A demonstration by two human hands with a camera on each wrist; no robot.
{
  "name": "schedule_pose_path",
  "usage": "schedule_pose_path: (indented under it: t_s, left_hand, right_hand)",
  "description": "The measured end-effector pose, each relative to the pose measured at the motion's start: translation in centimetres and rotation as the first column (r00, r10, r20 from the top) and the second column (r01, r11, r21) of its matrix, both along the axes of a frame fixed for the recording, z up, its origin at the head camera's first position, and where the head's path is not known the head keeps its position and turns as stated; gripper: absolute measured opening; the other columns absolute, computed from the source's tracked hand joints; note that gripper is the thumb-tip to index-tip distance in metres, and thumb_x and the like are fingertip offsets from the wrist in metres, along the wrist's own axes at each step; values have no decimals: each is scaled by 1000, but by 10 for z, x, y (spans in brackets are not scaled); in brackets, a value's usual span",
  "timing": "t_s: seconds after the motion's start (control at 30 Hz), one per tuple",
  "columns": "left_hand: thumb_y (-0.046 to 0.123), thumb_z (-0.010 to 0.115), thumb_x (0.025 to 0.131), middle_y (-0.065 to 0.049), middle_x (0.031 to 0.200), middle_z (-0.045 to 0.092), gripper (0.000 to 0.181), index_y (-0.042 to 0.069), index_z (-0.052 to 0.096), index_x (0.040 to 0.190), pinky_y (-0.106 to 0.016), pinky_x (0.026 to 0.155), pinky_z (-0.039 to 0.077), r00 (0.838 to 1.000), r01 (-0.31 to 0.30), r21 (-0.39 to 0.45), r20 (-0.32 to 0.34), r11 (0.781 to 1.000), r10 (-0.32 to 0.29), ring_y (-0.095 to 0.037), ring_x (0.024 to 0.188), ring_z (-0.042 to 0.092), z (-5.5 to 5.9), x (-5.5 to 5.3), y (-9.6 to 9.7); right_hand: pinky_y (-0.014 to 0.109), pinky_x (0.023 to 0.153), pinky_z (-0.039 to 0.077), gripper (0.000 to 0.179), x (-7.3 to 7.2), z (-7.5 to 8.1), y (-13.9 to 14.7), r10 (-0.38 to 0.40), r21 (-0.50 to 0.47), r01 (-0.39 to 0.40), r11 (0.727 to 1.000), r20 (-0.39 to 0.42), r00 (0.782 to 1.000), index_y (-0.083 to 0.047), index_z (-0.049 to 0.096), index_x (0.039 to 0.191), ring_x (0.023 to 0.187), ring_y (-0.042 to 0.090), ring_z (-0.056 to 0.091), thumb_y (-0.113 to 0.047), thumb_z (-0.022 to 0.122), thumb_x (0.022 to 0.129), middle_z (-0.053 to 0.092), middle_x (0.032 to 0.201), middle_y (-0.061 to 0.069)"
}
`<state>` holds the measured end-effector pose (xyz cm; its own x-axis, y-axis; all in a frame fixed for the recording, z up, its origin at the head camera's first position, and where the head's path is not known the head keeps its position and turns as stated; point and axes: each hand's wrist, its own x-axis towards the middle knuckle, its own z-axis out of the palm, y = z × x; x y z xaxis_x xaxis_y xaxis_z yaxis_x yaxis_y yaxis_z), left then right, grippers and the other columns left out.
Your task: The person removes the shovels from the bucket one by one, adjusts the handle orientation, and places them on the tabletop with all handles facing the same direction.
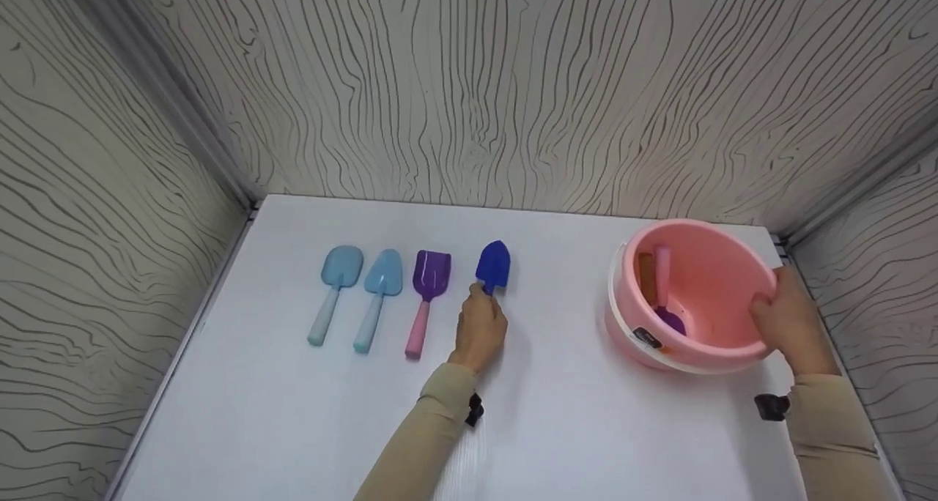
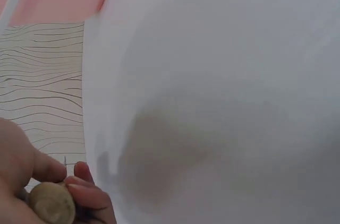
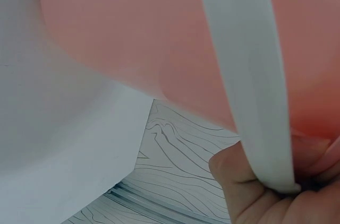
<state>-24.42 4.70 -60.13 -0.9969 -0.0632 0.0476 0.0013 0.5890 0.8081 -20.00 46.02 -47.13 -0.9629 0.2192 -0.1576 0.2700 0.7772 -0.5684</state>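
While the left hand's [image 1: 481, 330] fingers clasp a blue trowel [image 1: 494, 264], the right hand [image 1: 795, 327] grips a pink bucket [image 1: 722, 274] at its three o'clock rim

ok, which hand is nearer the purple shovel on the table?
Left. The left hand, holding the blue shovel, is just right of the purple shovel; the right hand is farther right, gripping the pink bucket at its rim.
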Motion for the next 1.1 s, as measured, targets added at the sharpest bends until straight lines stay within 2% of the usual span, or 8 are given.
schedule_pose_path:
  t_s: [0.13, 0.37, 0.63, 0.9, 1.1]
  left_hand:
    - [2, 52, 108, -31, 114, 69, 26, -15, 56, 128, -52, 93, 59, 999, -17, -38, -36, 999, 16, -44, 109, 72, -9, 4, -1]
    - [2, 54, 108, -27, 116, 64, 33, -16, 54, 136, -49, 99, 56, 997, -72, -69, -37, 995, 70, -40, 113, 67, -20, 7, -2]
    - [-1, 60, 104, -25, 113, 58, 30, -15, 61, 130, -50, 98, 53, 985, -144, -55, -100, 988, 138, -38, 109, 61, -24, 11, 0]
    - [1, 61, 104, -24, 115, 58, 32, -14, 59, 132, -48, 100, 54, 980, -184, -57, -88, 981, 179, -37, 112, 61, -28, 12, 4]
    - [0, 62, 103, -25, 118, 58, 35, -15, 54, 134, -48, 102, 53, 976, -199, -81, -109, 977, 189, -39, 113, 62, -30, 12, 6]
  right_hand:
    - [36, 57, 55, 53, 0, 0, 1, -3, 10, 4, 1000, -4, 1000, 20, 24, 147, 76, 31, 66, -7, 40, 105, 50, 119, 46]
    - [35, 55, 54, 50, 0, -2, 1, 7, 15, -7, 1000, -45, 999, 21, 27, 143, 74, 28, 64, -5, 41, 103, 50, 118, 46]
    - [34, 54, 55, 53, 0, 0, 0, 1, -3, -1, 1000, -27, 1000, 21, 24, 146, 72, 26, 64, -6, 39, 104, 50, 118, 45]
    - [35, 54, 55, 53, 2, 0, 0, -8, -7, 8, 1000, -24, 1000, 21, 24, 146, 72, 27, 65, -5, 40, 102, 50, 117, 45]
    - [34, 54, 55, 53, 1, -1, 1, -11, 1, 11, 1000, -25, 1000, 21, 24, 146, 72, 26, 65, -6, 40, 103, 50, 119, 46]
